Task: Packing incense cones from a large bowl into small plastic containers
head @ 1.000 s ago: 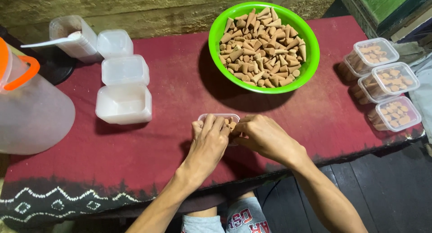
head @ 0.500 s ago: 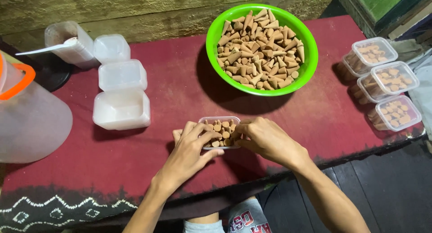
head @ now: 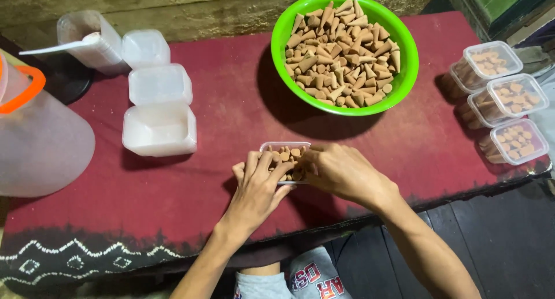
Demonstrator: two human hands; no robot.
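Low table with a dark red cloth, patterned black hem along the near edge, rough stone wall behind the far edge. I see both hands working at the near-middle of the table on a small clear plastic box filled with tan incense cones.

Left hand covers the box's left side, fingers curled over the rim and onto the cones. Right hand grips the right side, thumb and fingertips pressed to the wall of the box. Both are closed around the box; I cannot tell whether either pinches a single cone.

Green bowl sits at the far-middle, heaped with the same cones, well apart from the hands. Three lidded boxes of cones line the right edge. Toward the far left corner: a row of three empty clear boxes, plus another tub with a white spoon resting across it. A large translucent jug with an orange handle stands off the left edge.
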